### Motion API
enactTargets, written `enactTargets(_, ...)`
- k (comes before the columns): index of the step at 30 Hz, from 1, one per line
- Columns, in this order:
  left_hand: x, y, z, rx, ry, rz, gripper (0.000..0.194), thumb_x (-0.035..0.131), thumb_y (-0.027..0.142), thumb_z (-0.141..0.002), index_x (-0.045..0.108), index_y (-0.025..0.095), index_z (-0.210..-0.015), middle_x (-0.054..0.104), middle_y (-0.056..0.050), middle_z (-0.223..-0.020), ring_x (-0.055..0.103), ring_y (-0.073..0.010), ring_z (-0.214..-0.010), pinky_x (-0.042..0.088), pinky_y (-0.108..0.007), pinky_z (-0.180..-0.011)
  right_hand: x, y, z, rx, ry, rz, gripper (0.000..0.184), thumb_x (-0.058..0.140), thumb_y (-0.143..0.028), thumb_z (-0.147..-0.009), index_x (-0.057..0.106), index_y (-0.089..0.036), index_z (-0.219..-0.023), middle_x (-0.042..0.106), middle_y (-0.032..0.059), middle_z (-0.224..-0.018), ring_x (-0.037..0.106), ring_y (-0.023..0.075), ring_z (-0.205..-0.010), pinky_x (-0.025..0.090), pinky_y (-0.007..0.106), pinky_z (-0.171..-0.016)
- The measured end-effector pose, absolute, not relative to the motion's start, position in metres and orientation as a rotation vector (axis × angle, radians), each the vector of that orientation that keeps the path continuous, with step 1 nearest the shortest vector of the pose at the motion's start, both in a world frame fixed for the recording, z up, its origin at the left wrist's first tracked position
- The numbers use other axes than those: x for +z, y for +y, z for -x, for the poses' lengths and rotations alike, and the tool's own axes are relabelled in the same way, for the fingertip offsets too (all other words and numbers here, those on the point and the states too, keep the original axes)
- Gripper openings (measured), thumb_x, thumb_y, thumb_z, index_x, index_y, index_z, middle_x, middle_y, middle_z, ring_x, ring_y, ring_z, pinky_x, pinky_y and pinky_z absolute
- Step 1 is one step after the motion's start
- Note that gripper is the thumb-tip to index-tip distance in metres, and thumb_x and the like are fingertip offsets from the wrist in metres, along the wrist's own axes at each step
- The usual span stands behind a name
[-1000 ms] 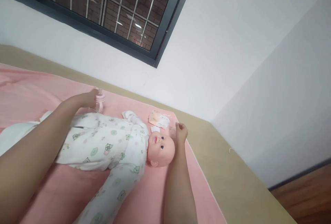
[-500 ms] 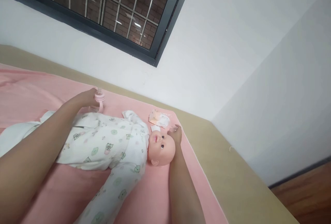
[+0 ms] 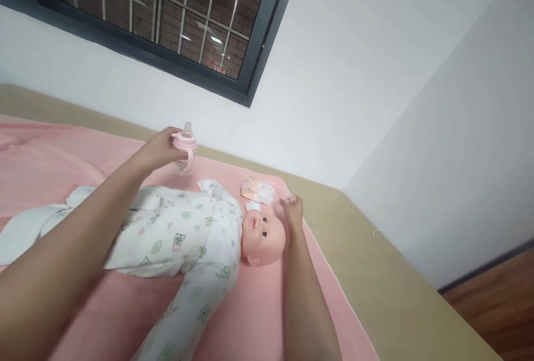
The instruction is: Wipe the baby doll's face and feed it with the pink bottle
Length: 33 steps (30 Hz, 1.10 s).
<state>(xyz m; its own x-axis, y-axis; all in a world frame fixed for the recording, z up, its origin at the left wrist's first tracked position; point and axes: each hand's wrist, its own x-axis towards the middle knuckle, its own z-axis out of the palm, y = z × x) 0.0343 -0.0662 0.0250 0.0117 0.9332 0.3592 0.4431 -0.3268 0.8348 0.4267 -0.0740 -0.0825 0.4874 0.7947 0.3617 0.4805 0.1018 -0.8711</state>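
A baby doll (image 3: 262,236) in a white printed sleepsuit (image 3: 179,233) lies on its back on a pink blanket (image 3: 50,155), head to the right. My left hand (image 3: 161,147) is closed round a pink baby bottle (image 3: 184,147) and holds it in the air above the doll's chest, teat up. My right hand (image 3: 291,211) rests just beyond the top of the doll's head, fingers curled. Something small and clear shows at its fingertips; I cannot make out what it is.
A small white and peach packet (image 3: 258,190) lies on the blanket beyond the doll's head. The blanket covers a tan mattress (image 3: 375,277) set in a white corner. A barred dark window (image 3: 167,10) is above. Wooden floor (image 3: 496,305) shows at right.
My left hand has lifted the pink bottle off the blanket and carried it up and to the right. My right hand has stayed by the doll's head, shifting only slightly.
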Motion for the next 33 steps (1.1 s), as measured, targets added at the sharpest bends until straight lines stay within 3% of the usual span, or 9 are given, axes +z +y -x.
enactTargets(4, 0.036, -0.084, -0.066, 1.297, 1.281, -1.808, 0.065, 0.067, 0.028, -0.06, 0.047, 0.018, -0.121, 0.064, -0.006, -0.105, 0.062, -0.026, -0.093, 0.049, -0.031, -0.074, -0.034, -0.087, -0.408, 0.401, -1.005, 1.401, 0.064, 0.067, -0.04, -0.062, 0.046, -0.016, -0.118, 0.059, 0.0132, -0.114, 0.059, 0.0207, -0.098, 0.049, 0.032, -0.084)
enactTargets(13, 0.051, -0.14, -0.107, 1.239, 1.135, -2.368, 0.048, 0.059, 0.026, -0.064, 0.054, 0.025, -0.112, 0.059, -0.004, -0.112, 0.056, -0.0288, -0.102, 0.045, -0.036, -0.084, 0.06, -0.154, -0.323, 0.597, -1.366, 0.833, 0.058, 0.072, -0.041, -0.067, 0.051, -0.024, -0.118, 0.059, 0.006, -0.118, 0.056, 0.0185, -0.111, 0.046, 0.034, -0.095)
enactTargets(26, 0.052, -0.156, -0.118, 1.16, 1.103, -2.382, 0.05, 0.057, 0.027, -0.067, 0.05, 0.026, -0.116, 0.058, -0.004, -0.117, 0.058, -0.0281, -0.096, 0.047, -0.034, -0.071, 0.053, -0.17, -0.285, 0.65, -1.631, 0.904, 0.06, 0.071, -0.04, -0.07, 0.049, -0.028, -0.124, 0.059, 0.0033, -0.114, 0.059, 0.0184, -0.101, 0.047, 0.038, -0.096)
enactTargets(29, 0.053, -0.155, -0.117, 1.151, 1.137, -2.366, 0.054, 0.059, 0.027, -0.065, 0.049, 0.026, -0.118, 0.06, -0.004, -0.111, 0.06, -0.0274, -0.091, 0.046, -0.033, -0.067, 0.052, -0.172, -0.281, 0.74, -1.64, 0.885, 0.067, 0.068, -0.043, -0.073, 0.041, -0.03, -0.132, 0.057, 0.0042, -0.119, 0.058, 0.0194, -0.107, 0.046, 0.04, -0.099)
enactTargets(33, 0.056, -0.156, -0.117, 1.159, 1.155, -2.325, 0.059, 0.062, 0.032, -0.064, 0.046, 0.025, -0.121, 0.062, -0.005, -0.111, 0.06, -0.0291, -0.096, 0.047, -0.035, -0.071, 0.051, -0.175, -0.275, 0.852, -1.596, 0.844, 0.095, 0.072, -0.045, -0.069, 0.016, -0.033, -0.144, 0.053, 0.0067, -0.124, 0.057, 0.0209, -0.112, 0.049, 0.041, -0.095)
